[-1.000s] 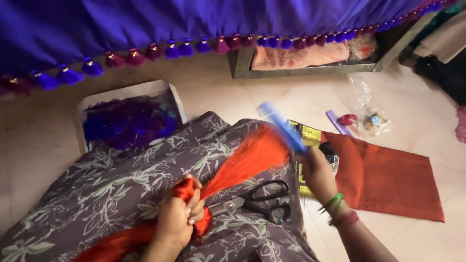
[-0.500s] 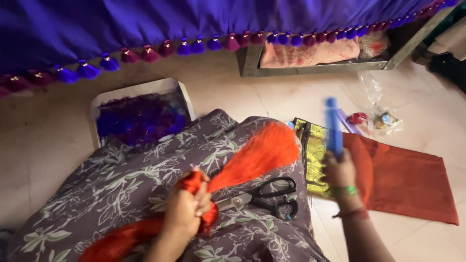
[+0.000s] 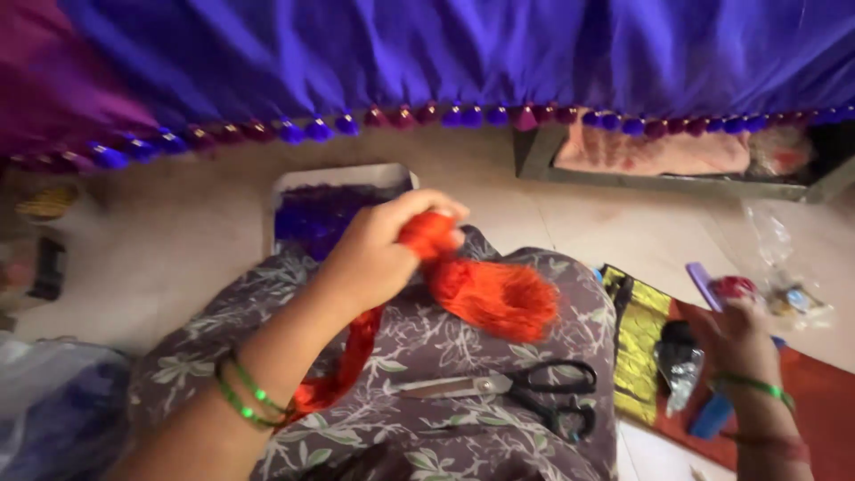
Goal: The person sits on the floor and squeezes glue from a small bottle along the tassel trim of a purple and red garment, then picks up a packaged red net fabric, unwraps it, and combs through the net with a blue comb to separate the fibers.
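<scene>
The left hand (image 3: 378, 254) is clamped around the bound top of the orange tassel (image 3: 485, 289), which sits on the lap. Its fringe fans out right and down from the fist toward the scissors (image 3: 525, 392), just below the fringe. The right hand (image 3: 739, 343) is well right of the tassel, by a blue comb (image 3: 712, 414); can't tell if it's gripping. Nothing sits between the tassel and the scissors.

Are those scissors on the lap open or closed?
Closed. The scissors lie flat on the patterned cloth, silver blades together as one narrow point, black handle loops side by side.
</scene>
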